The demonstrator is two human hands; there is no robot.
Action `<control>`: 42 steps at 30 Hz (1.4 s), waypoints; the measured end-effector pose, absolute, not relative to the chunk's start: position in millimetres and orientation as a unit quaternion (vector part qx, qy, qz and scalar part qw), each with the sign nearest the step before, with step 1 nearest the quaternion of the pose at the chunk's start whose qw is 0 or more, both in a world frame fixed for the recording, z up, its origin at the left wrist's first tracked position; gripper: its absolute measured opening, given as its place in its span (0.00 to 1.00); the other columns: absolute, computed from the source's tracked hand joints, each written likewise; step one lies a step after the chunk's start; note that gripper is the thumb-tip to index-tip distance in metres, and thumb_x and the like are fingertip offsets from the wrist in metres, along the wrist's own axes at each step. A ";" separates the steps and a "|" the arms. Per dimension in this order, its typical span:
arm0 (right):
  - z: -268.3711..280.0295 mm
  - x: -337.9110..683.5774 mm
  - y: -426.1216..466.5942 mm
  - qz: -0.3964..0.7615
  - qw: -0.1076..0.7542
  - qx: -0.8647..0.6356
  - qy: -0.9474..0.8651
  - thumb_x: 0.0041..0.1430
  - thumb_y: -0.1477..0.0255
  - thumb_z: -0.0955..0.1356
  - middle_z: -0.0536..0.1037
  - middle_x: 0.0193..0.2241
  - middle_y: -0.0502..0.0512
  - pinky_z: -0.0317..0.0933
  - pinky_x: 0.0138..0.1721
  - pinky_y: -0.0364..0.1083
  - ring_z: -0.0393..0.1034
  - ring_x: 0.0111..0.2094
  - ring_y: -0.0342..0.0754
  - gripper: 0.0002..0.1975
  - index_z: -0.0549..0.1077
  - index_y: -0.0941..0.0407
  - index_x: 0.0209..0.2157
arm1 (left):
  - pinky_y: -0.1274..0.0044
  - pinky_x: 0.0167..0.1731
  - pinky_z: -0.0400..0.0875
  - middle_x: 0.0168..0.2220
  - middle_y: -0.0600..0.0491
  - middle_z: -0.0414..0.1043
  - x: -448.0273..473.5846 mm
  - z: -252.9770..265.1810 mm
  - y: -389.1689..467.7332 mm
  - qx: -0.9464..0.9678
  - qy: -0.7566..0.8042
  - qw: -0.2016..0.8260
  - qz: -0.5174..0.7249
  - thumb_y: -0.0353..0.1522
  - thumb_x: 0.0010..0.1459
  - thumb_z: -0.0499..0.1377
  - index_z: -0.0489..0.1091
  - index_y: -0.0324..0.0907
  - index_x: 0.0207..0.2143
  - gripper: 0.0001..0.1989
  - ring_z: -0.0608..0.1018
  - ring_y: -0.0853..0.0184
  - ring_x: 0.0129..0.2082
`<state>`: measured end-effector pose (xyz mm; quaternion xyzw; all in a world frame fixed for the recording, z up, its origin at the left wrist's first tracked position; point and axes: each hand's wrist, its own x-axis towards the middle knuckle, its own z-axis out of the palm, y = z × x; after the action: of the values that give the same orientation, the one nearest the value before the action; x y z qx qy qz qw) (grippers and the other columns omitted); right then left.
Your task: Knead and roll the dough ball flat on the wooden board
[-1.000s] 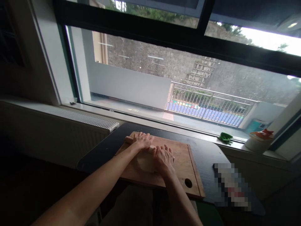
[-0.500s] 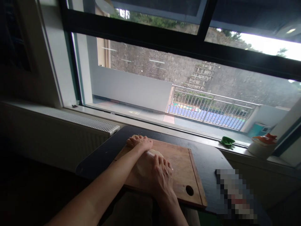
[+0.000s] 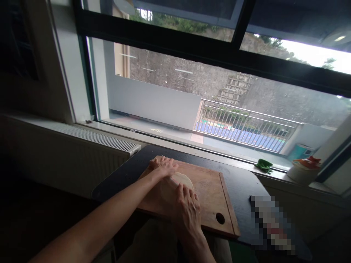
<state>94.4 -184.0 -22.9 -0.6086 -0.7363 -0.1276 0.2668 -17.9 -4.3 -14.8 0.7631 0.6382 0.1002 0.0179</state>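
A flat round sheet of pale dough (image 3: 185, 179) lies on a wooden cutting board (image 3: 211, 190). A thin rolling pin (image 3: 173, 181) crosses the dough, and only a short stretch of it shows between my hands. My left hand (image 3: 164, 167) is over its far left end, fingers bent down around it. Nearer to me, my right hand (image 3: 188, 204) covers the other end with its fingers curled over the front. My palms and both pin ends are hidden, and the right hand and left forearm block part of the dough.
The board rests on a dark table (image 3: 238, 182) below a window. A blurred-out flat item (image 3: 274, 223) lies at the table's right. On the sill are a green object (image 3: 264, 165) and a white container (image 3: 304, 170) with something orange on top. A radiator (image 3: 109, 146) stands left.
Both hands and the pin have shifted slightly over the dough, and more of its far right edge now shows. The view has tilted a little.
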 end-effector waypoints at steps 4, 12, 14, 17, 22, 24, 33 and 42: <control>-27.6 87.4 -194.4 -0.133 0.265 -0.603 -0.741 0.51 0.82 0.59 0.68 0.45 0.63 0.56 0.43 0.51 0.62 0.44 0.54 0.26 0.59 0.59 0.54 | 0.58 0.54 0.41 0.55 0.46 0.60 -38.1 -19.8 -18.0 0.762 0.637 -0.009 0.121 0.51 0.53 0.39 0.62 0.46 0.51 0.30 0.56 0.55 0.57; -27.2 88.6 -193.8 -0.121 0.266 -0.603 -0.742 0.53 0.80 0.59 0.70 0.41 0.60 0.56 0.39 0.50 0.63 0.39 0.51 0.24 0.60 0.56 0.53 | 0.52 0.52 0.39 0.58 0.44 0.55 -41.2 -18.2 -18.8 0.754 0.652 0.009 0.074 0.51 0.53 0.39 0.58 0.45 0.54 0.32 0.50 0.51 0.59; -25.9 92.2 -190.9 -0.114 0.267 -0.603 -0.743 0.53 0.81 0.59 0.70 0.40 0.58 0.55 0.39 0.49 0.63 0.38 0.51 0.23 0.61 0.55 0.52 | 0.52 0.52 0.38 0.58 0.43 0.54 -34.3 -13.8 -17.5 0.758 0.649 0.004 0.066 0.49 0.53 0.41 0.58 0.44 0.54 0.30 0.50 0.51 0.59; -26.3 96.4 -186.9 -0.102 0.270 -0.604 -0.743 0.53 0.80 0.59 0.70 0.38 0.56 0.55 0.38 0.49 0.63 0.38 0.50 0.21 0.63 0.54 0.49 | 0.52 0.52 0.39 0.55 0.44 0.58 -20.3 -6.3 -18.4 0.773 0.630 -0.025 0.069 0.42 0.53 0.46 0.61 0.45 0.51 0.23 0.53 0.53 0.58; -28.8 98.9 -182.4 -0.106 0.267 -0.610 -0.738 0.55 0.79 0.58 0.71 0.37 0.56 0.55 0.38 0.49 0.63 0.38 0.50 0.19 0.63 0.54 0.48 | 0.54 0.51 0.45 0.48 0.42 0.64 5.1 -1.9 -19.0 0.794 0.599 -0.047 0.093 0.35 0.54 0.46 0.63 0.42 0.46 0.18 0.63 0.54 0.51; -28.9 99.2 -182.0 -0.107 0.263 -0.611 -0.739 0.56 0.79 0.58 0.71 0.37 0.56 0.55 0.39 0.48 0.63 0.37 0.49 0.18 0.64 0.55 0.48 | 0.56 0.51 0.47 0.47 0.42 0.64 10.2 -3.4 -17.9 0.796 0.591 -0.049 0.117 0.37 0.56 0.45 0.62 0.41 0.46 0.18 0.64 0.55 0.50; -29.4 89.2 -198.2 -0.115 0.269 -0.596 -0.747 0.54 0.81 0.58 0.67 0.45 0.59 0.56 0.44 0.50 0.62 0.43 0.51 0.26 0.57 0.54 0.55 | 0.61 0.50 0.53 0.50 0.48 0.64 -8.6 -12.2 -20.9 0.791 0.599 0.010 0.124 0.43 0.58 0.39 0.63 0.45 0.46 0.21 0.63 0.58 0.52; -28.6 84.1 -199.2 -0.101 0.245 -0.601 -0.754 0.53 0.81 0.59 0.69 0.40 0.59 0.57 0.39 0.49 0.63 0.39 0.51 0.22 0.62 0.56 0.50 | 0.61 0.52 0.49 0.54 0.49 0.62 -27.4 -11.0 -36.6 0.775 0.622 0.038 0.101 0.49 0.56 0.37 0.62 0.48 0.49 0.27 0.61 0.58 0.55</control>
<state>84.1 -199.2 -28.6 -0.6012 -0.7538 -0.1009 0.2453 -27.4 -36.6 -11.0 0.7753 0.6222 0.1013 0.0378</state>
